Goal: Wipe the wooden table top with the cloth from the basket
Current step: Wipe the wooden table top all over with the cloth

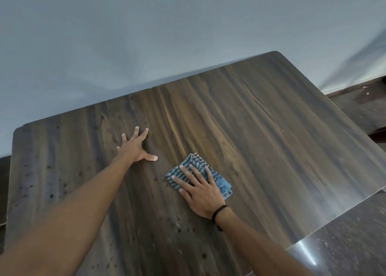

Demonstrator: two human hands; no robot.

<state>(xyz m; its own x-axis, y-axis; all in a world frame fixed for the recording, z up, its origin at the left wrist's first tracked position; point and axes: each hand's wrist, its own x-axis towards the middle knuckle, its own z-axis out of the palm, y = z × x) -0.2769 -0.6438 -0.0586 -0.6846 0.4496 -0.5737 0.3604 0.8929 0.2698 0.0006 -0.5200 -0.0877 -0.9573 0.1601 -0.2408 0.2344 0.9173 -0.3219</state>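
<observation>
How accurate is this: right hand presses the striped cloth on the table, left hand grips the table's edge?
One error: the head view shows the left hand flat on the table, fingers spread, away from its edge. The right hand does press the cloth.

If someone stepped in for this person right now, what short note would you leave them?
Left hand: flat on the wooden table top, fingers spread, holding nothing.
Right hand: pressing flat on the folded blue striped cloth, mid-table.
Done: cloth is out and on the wood; basket not in view.
Left: dark specks show near the front and left; probably wipe there. How much is wiped already cannot be told.
</observation>
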